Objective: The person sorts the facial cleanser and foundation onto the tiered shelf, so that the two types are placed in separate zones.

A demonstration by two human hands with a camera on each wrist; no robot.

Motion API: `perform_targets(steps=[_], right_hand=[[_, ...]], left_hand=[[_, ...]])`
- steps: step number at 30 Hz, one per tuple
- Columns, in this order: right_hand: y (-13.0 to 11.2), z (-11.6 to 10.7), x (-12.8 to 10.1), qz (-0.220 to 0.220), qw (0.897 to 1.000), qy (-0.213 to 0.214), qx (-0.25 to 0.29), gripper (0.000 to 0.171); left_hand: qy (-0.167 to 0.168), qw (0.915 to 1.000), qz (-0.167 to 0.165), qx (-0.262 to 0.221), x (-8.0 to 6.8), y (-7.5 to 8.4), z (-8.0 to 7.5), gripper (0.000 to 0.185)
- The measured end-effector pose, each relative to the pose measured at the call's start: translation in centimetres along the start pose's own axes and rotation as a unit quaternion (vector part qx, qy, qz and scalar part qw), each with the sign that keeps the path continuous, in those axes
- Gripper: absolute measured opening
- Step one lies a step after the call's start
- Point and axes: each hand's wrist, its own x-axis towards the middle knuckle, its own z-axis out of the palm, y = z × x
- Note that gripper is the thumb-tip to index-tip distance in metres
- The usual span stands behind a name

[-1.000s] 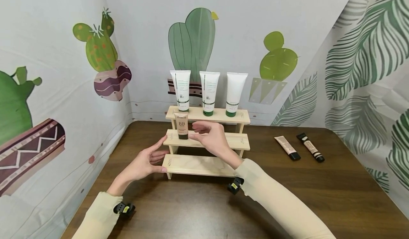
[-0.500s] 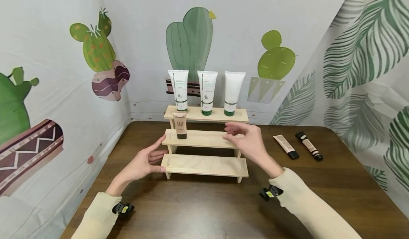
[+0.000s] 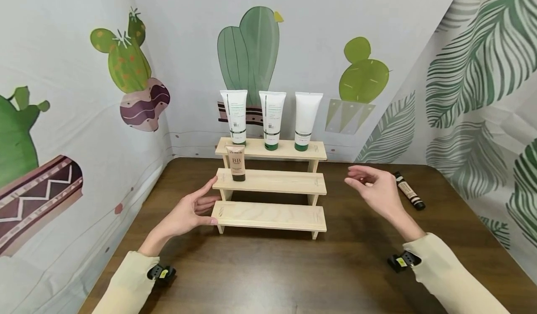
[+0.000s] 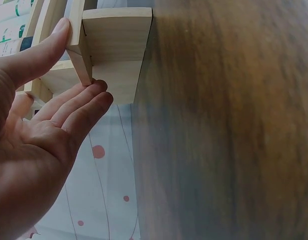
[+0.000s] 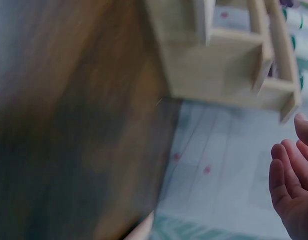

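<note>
**Left hand at the rack, right hand in the air**

The left hand (image 3: 190, 211), fingers straight, is pressed against the left end of the wooden stepped rack (image 3: 270, 215). The right hand (image 3: 375, 189) is held empty and relaxed above the tabletop (image 3: 268, 272), beside a dark tube (image 3: 409, 191). A BB tube (image 3: 236, 163) is stood on the middle step.

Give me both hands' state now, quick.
Left hand: open, fingers touching the wooden rack.
Right hand: open, holding nothing, in the air.
</note>
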Motion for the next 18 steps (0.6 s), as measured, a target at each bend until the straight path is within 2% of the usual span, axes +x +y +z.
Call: perform_targets(steps=[7,12,18], right_hand=[[3.6,-2.4,-1.5,0.04,0.996,-0.011,-0.074,0.025],[5.6,-3.8,-2.4,0.045,0.992,-0.026,-0.112,0.029],[8.0,-5.0,-2.5,0.048,0.988,-0.058,-0.133,0.03]], left_hand=[[0.009,0.9999,-0.005,0.001,0.1,0.2,0.0,0.108],[0.011,0.9999,-0.008,0.009,-0.1,0.2,0.1,0.108],[0.01,0.9999,-0.011,0.007,-0.2,0.3,0.2,0.108]])
